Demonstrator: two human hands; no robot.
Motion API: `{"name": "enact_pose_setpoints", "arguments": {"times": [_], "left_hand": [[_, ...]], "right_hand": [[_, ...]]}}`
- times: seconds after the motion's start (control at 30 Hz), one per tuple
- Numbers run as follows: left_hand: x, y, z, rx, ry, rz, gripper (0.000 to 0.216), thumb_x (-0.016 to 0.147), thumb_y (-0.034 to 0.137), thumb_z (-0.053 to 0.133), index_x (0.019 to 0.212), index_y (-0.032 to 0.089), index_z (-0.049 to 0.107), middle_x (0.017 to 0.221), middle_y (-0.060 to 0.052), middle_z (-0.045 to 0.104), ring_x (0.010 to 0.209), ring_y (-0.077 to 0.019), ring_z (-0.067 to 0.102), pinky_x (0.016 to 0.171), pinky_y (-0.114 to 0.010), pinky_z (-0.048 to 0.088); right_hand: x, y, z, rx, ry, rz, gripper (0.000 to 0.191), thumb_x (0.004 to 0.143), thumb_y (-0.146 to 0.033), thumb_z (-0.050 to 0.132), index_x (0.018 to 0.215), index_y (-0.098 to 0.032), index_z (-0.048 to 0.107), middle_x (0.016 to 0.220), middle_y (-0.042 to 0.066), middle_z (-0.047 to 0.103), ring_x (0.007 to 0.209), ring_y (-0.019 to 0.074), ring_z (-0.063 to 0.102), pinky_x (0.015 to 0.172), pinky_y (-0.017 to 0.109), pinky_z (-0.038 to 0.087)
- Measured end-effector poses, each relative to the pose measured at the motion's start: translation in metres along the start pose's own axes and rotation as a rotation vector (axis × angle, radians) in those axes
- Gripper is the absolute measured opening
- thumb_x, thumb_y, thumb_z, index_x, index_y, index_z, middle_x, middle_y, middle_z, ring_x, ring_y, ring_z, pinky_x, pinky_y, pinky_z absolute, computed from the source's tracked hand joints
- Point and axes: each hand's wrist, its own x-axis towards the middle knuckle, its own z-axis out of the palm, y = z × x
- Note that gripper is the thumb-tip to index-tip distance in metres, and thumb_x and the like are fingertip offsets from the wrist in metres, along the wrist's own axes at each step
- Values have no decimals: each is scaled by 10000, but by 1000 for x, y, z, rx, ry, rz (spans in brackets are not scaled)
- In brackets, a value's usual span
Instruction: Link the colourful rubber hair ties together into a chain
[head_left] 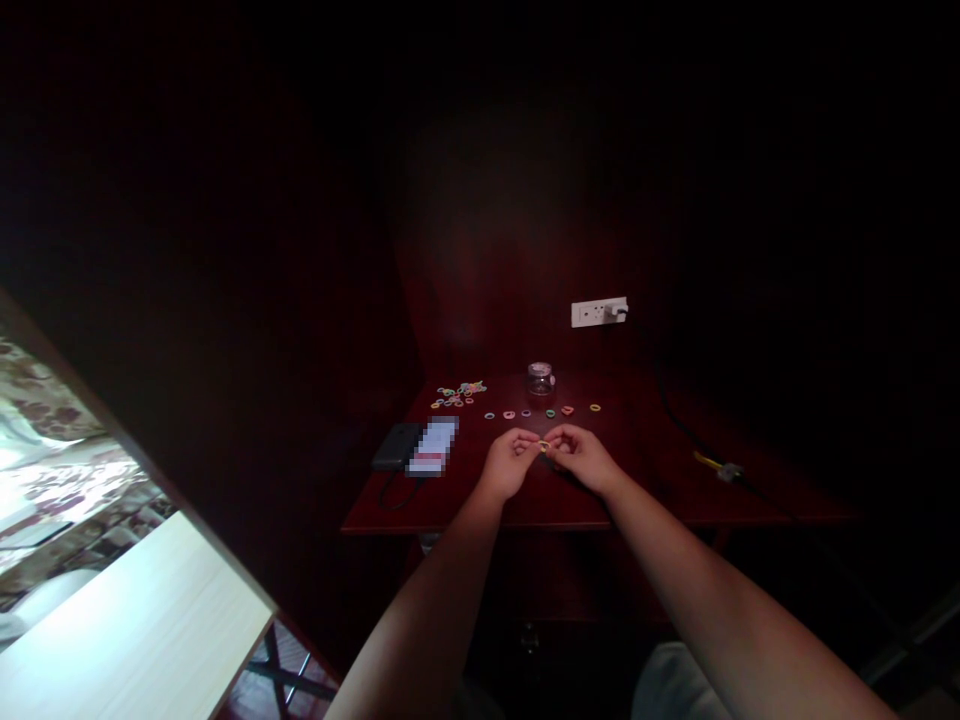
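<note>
My left hand (510, 464) and my right hand (586, 458) meet over the front of the dark red table. Between their fingertips they pinch a small yellow hair tie (544, 446). Beyond my hands runs a loose row of small hair ties: a blue one (490, 415), a pink one (509, 414), a purple one (526, 412), a green one (550, 413), a red one (568, 410) and a yellow one farther right. Behind the row stands a clear jar (540, 382) with a lid. At the back left lies a scattered pile of mixed-colour hair ties (462, 393).
A lit phone (433, 446) lies on the left beside a black box-like device (396, 447) with a cable. On the right rests a yellow-tipped cable (718, 466). A wall socket (598, 312) holds a plug. At lower left is a pale wooden tabletop (142, 620).
</note>
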Motion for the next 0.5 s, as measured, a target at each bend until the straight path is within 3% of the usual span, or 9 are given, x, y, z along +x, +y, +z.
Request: {"name": "enact_pose_setpoints", "arguments": {"times": [0.5], "left_hand": [[-1, -4, -1, 27, -17, 2, 172, 710, 249, 598, 830, 126, 611, 741, -54, 636, 675, -122, 581, 640, -238, 447]], "right_hand": [[3, 7, -3, 18, 32, 61, 293, 644, -367, 654, 810, -131, 607, 626, 4, 587, 457, 77, 476, 439, 204, 360]]}}
